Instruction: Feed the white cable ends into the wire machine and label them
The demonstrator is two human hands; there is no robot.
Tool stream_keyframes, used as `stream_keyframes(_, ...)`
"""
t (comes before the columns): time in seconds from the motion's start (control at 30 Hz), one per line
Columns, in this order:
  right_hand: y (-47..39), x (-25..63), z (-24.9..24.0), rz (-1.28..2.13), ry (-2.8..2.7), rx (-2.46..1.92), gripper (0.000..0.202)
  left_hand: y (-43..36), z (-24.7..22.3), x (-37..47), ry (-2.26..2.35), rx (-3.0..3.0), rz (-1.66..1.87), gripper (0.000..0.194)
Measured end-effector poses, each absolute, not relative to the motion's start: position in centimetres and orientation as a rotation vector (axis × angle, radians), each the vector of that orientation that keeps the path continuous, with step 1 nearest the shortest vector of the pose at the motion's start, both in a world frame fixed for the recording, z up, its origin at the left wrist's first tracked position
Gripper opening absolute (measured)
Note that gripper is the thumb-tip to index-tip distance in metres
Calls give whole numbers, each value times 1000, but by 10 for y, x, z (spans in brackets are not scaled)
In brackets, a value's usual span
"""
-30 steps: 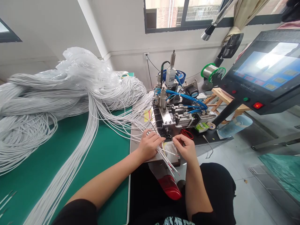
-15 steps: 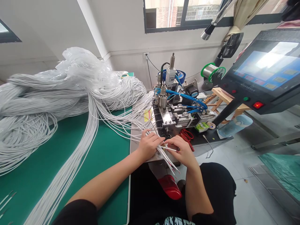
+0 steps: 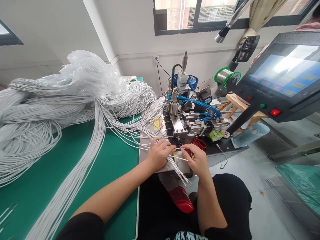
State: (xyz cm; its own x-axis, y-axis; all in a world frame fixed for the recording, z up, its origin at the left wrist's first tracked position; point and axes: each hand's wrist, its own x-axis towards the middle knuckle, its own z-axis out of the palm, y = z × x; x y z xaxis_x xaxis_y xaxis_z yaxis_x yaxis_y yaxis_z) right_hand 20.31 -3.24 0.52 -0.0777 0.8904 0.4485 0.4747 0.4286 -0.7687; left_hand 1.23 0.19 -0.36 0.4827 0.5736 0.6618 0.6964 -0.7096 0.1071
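Note:
My left hand [image 3: 160, 154] is closed around a bundle of thin white cables [image 3: 176, 168], whose stripped ends hang over the front edge of the machine's base. In my right hand [image 3: 196, 157] the fingertips pinch the end of a white cable, just right of my left hand. Another cable passes under the right fingers. Both hands are right in front of the machine [image 3: 178, 125], a metal bench unit with air cylinders and blue hoses. The cables run back leftward from my left hand to a large heap [image 3: 135, 100].
A green mat [image 3: 117, 186] covers the table at left, with plastic-wrapped cable coils [image 3: 30, 140] on it. At right are a control screen [image 3: 285, 73], a solder wire spool [image 3: 223, 76], red-handled pliers [image 3: 199, 143] and a clear plastic container [image 3: 251, 134]. A red stool [image 3: 182, 200] shows below.
My right hand has shifted slightly right and up, its fingers now pinching a cable end beside the machine. My left hand stays on the bundle.

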Motion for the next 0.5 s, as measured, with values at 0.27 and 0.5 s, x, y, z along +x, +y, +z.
stream_keyframes(0.27,-30,209,0,537,-1627,-1276,13,0,0,13,-1150,-2572,-1001,17)
stream_keyframes(0.5,-28,211,-4,564,-1607,-1319,17,-1,0,14,-1169,-2580,-975,19)
